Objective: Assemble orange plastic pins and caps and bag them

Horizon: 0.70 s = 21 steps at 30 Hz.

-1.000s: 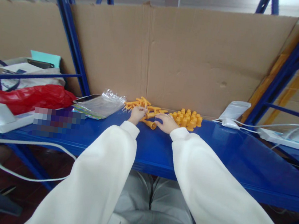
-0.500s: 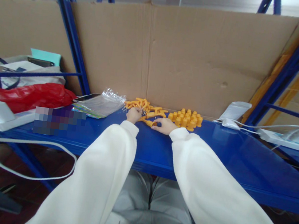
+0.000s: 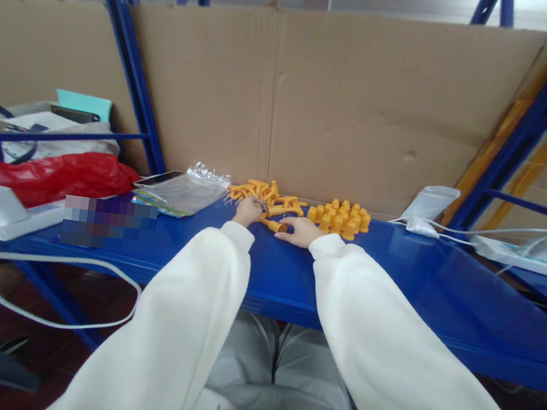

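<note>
Both my hands rest on a blue metal shelf [image 3: 394,281] in front of a cardboard sheet. My left hand [image 3: 247,210] is closed at the near edge of a loose pile of orange T-shaped plastic pieces [image 3: 265,194]; what it grips is too small to make out. My right hand [image 3: 300,231] pinches one orange tube piece [image 3: 275,225] that lies between the two hands. Just right of my right hand stands a tight group of several orange cone-shaped caps [image 3: 341,218], upright.
Left of the pile lies a clear plastic bag [image 3: 185,190] over a phone. Further left are a red bag [image 3: 55,176], a white charger block [image 3: 0,213] and a cable. On the right lie a white pouch [image 3: 430,202] and a power strip [image 3: 529,255]. Blue rack posts flank the shelf.
My right hand has drawn back slightly toward me and closed on the orange tube piece. My left hand stayed at the pile's edge with small finger movements.
</note>
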Available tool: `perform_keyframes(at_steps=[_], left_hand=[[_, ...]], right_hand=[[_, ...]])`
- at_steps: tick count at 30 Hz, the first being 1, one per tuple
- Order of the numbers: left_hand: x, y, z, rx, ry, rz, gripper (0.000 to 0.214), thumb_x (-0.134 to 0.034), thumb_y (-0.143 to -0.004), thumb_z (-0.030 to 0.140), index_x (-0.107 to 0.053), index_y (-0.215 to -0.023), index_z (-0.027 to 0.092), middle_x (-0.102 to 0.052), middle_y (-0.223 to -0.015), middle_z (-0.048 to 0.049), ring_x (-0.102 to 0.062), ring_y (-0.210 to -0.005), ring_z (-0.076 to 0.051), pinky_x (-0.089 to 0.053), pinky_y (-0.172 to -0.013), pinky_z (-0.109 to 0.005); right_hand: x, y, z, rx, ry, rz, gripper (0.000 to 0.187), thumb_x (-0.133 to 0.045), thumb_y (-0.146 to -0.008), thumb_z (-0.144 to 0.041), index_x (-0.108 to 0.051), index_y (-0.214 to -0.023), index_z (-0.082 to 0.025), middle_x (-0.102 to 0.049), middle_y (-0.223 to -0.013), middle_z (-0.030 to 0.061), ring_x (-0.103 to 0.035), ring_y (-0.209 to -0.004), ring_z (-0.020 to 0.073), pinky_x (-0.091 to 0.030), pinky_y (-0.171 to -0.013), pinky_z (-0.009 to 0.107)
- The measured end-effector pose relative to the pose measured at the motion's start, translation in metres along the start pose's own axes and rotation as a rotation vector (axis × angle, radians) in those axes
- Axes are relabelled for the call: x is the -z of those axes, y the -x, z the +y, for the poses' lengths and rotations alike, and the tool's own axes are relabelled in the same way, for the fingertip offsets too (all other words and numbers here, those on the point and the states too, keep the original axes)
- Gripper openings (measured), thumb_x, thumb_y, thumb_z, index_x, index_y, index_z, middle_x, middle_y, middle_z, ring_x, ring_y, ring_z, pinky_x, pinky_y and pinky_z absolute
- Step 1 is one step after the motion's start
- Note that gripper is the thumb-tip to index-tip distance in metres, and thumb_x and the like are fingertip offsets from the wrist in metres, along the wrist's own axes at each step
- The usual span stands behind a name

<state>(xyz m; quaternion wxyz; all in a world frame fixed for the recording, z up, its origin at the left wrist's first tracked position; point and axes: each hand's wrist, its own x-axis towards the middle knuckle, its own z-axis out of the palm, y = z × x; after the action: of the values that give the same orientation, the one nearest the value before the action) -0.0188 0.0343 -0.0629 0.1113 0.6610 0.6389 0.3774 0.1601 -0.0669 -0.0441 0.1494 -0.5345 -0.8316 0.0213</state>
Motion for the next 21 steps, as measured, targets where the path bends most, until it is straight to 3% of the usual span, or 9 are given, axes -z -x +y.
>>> perform_keyframes(at_steps=[5, 12, 17, 21], left_hand=[[0.0, 0.006, 0.005, -0.055, -0.03, -0.037, 0.034, -0.062, -0.079, 0.005, -0.075, -0.109, 0.013, -0.08, -0.104, -0.0116, -0.075, -0.106, -0.026, -0.057, -0.099, -0.033], [0.001, 0.004, 0.004, -0.113, -0.067, 0.001, 0.027, -0.063, -0.08, 0.008, -0.079, -0.1, 0.012, -0.078, -0.112, -0.0142, -0.073, -0.11, -0.026, -0.055, -0.103, -0.033], [-0.004, 0.001, -0.001, -0.152, -0.091, 0.006, 0.028, -0.061, -0.079, 0.007, -0.081, -0.098, 0.014, -0.076, -0.116, -0.0146, -0.071, -0.115, -0.027, -0.052, -0.11, -0.037], [-0.008, -0.002, -0.006, -0.194, -0.069, 0.082, 0.028, -0.062, -0.076, 0.007, -0.081, -0.095, 0.017, -0.074, -0.122, -0.0132, -0.065, -0.126, -0.029, -0.047, -0.117, -0.042]], right_hand=[[-0.001, 0.0, -0.002, -0.018, 0.025, 0.015, 0.041, -0.068, -0.095, -0.042, -0.072, -0.128, -0.018, -0.072, -0.134, 0.0124, -0.067, -0.127, 0.032, -0.05, -0.109, 0.044], [-0.002, -0.001, -0.003, -0.011, 0.036, 0.036, 0.026, -0.068, -0.094, -0.037, -0.073, -0.111, -0.017, -0.077, -0.117, 0.0119, -0.072, -0.112, 0.0292, -0.054, -0.094, 0.038], [-0.001, -0.001, -0.004, -0.029, 0.039, 0.04, 0.025, -0.066, -0.091, -0.028, -0.071, -0.112, -0.015, -0.077, -0.113, 0.0122, -0.072, -0.107, 0.0271, -0.053, -0.091, 0.035], [0.0, 0.0, -0.004, -0.05, 0.017, 0.056, 0.03, -0.065, -0.088, -0.025, -0.069, -0.116, -0.016, -0.076, -0.114, 0.0109, -0.072, -0.107, 0.0261, -0.052, -0.091, 0.033]])
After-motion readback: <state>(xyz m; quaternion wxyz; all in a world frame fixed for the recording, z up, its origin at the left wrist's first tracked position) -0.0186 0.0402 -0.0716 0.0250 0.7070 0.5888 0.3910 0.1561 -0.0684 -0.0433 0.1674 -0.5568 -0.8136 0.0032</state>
